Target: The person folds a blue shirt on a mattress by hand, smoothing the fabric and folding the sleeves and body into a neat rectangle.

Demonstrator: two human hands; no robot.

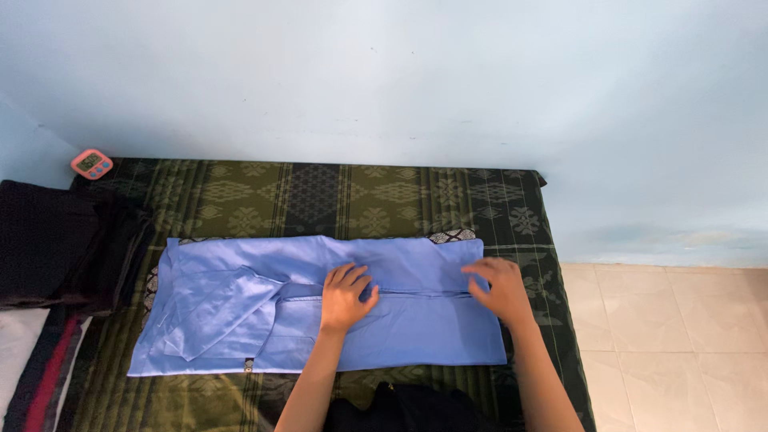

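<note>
- A dark bundle of cloth [400, 410] sits at six o'clock, nearest the person, cut off by the bottom edge; I cannot tell what kind of garment it is.
- Both bare forearms rise from that edge, elbows out of sight.
- The light blue cotton shirt [320, 308] lies flat across the middle of the bed, folded into a long rectangle, with its collar end and a folded sleeve toward nine o'clock and a fold line running along its middle.
- The left hand [346, 294] rests palm down at the shirt's centre, fingers slightly spread and pressing the cloth at the fold line; it grips nothing.
- The right hand [500, 288] lies at three o'clock near the shirt's right edge, fingers curled onto the fabric; whether they pinch the fold I cannot tell.
- Under the shirt spreads a dark green patterned woven bedcover [360, 196].
- At nine o'clock a stack of dark folded clothes [60, 244] is partly cut off by the left edge.
- At ten o'clock, against the pale blue wall [400, 72], stands a small pink digital timer [91, 163], its screen too small to read.
</note>
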